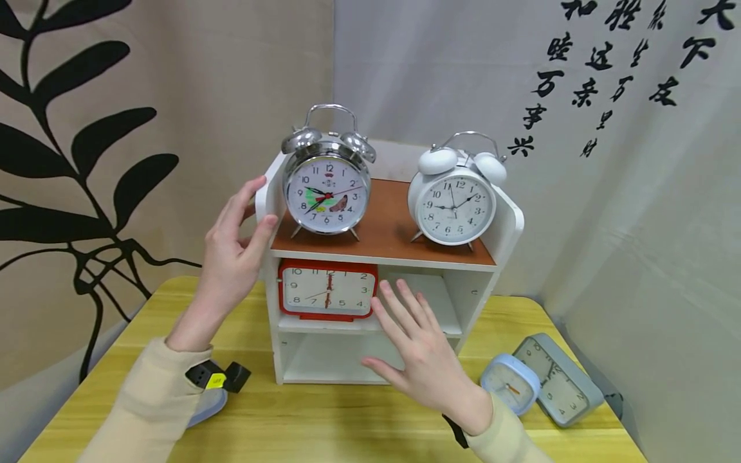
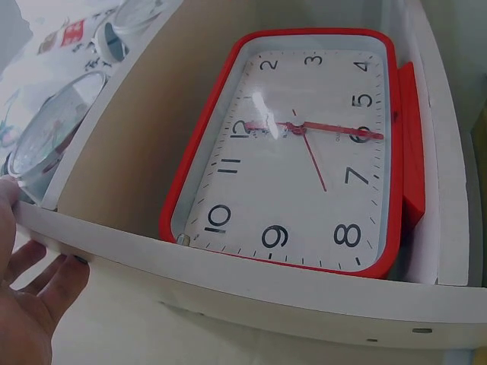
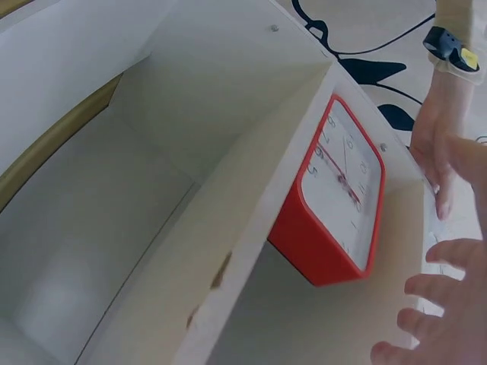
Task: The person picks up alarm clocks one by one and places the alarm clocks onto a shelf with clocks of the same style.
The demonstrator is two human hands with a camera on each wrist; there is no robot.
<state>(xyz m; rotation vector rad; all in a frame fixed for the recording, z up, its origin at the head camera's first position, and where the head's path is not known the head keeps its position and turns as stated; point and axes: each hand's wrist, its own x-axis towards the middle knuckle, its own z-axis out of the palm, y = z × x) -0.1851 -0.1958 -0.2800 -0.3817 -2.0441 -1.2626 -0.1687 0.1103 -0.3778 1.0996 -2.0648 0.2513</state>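
Observation:
A small white shelf unit [image 1: 361, 326] stands on the table. My left hand [image 1: 234, 247] touches its left side panel near the upper front edge. In the left wrist view the fingers [image 2: 65, 285] lie against the outer face of that panel. On the middle level, at the left, a red rectangular clock [image 1: 327, 290] stands upright, its dial facing out. My right hand [image 1: 419, 350], fingers spread, hovers in front of the shelf, just right of the red clock and holding nothing. A silver twin-bell alarm clock [image 1: 328, 193] and a white twin-bell alarm clock [image 1: 456, 209] stand on the brown top.
At the table's right lie a light blue clock [image 1: 509, 384] and a larger grey-green clock [image 1: 558, 379], leaning together. A bluish object [image 1: 208, 408] is partly hidden under the left wrist. Behind the wooden table [image 1: 341, 424] hangs a curtain [image 1: 243, 77] with leaf and character prints.

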